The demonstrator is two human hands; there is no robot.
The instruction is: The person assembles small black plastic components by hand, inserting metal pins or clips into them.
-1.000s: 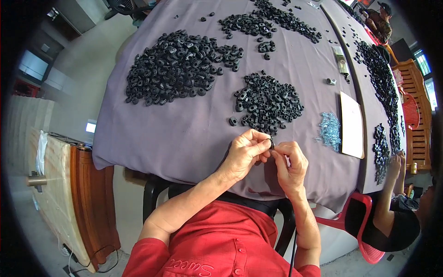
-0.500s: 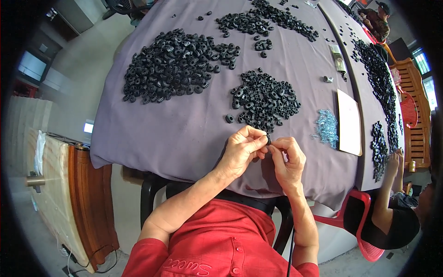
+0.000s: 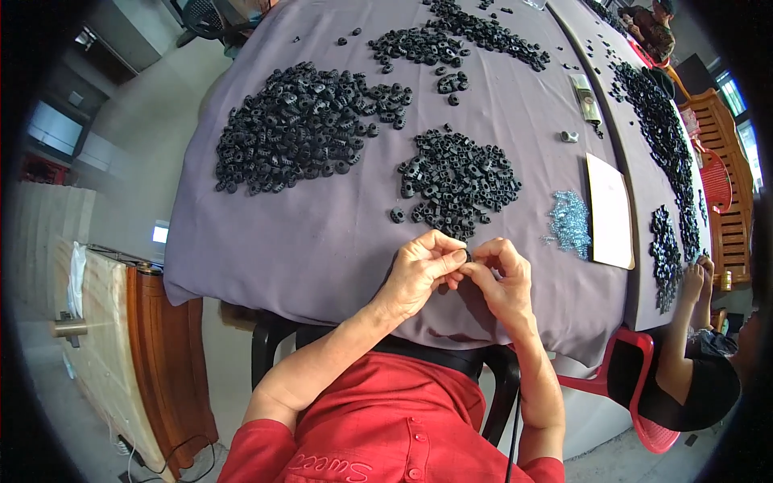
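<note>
Small black plastic piece (image 3: 468, 255), its shape mostly covered by fingertips, sits pinched in the left hand (image 3: 420, 272), above the greyish-purple tablecloth (image 3: 274, 245) near a heap of black parts (image 3: 463, 179). The right hand (image 3: 506, 286) bends its fingers beside it; whether it grips too, I can't tell.

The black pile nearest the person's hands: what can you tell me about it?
This pile is a loose heap of small black pieces, plastic-looking, many blocky, some with visible holes. They lie at mixed angles on the purplish cloth, right of a bigger heap and left of the blue heap. Its near edge meets the left hand in view; contact is unclear.
</note>
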